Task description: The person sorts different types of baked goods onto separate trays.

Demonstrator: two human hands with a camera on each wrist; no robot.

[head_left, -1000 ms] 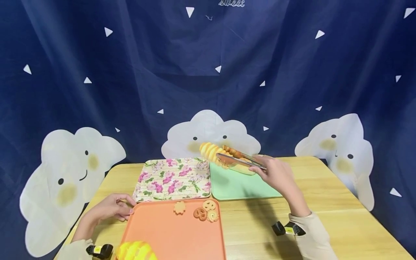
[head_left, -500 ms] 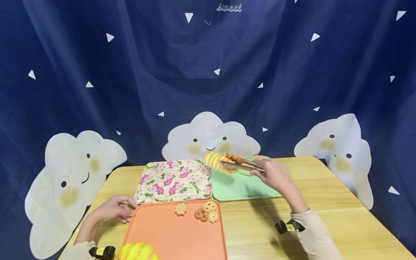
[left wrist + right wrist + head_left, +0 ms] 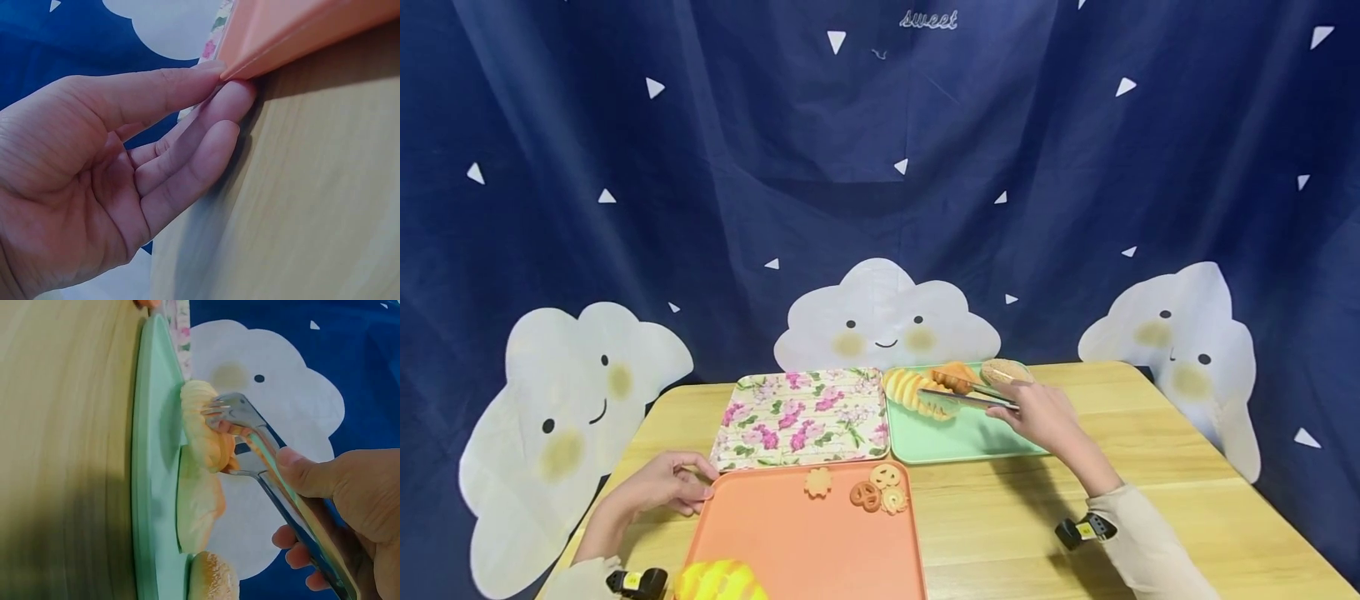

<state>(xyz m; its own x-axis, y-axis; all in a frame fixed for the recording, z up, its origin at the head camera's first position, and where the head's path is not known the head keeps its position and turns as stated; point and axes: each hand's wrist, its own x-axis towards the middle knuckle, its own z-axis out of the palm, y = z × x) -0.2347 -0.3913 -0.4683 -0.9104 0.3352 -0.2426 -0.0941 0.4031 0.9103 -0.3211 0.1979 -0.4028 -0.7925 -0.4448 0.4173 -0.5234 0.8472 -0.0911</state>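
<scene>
Bread in tongs, seemingly touching tray

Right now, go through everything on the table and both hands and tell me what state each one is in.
Left hand: fingertips touching the orange tray's corner.
Right hand: gripping the metal tongs.
Metal tongs: closed on the ridged yellow bread.
Ridged yellow bread: resting on the green tray.
Green tray: also holds a brown pastry and a round bun.
Floral tray: holds nothing.
Orange tray: holds three cookies and another yellow bread at its near edge.
</scene>
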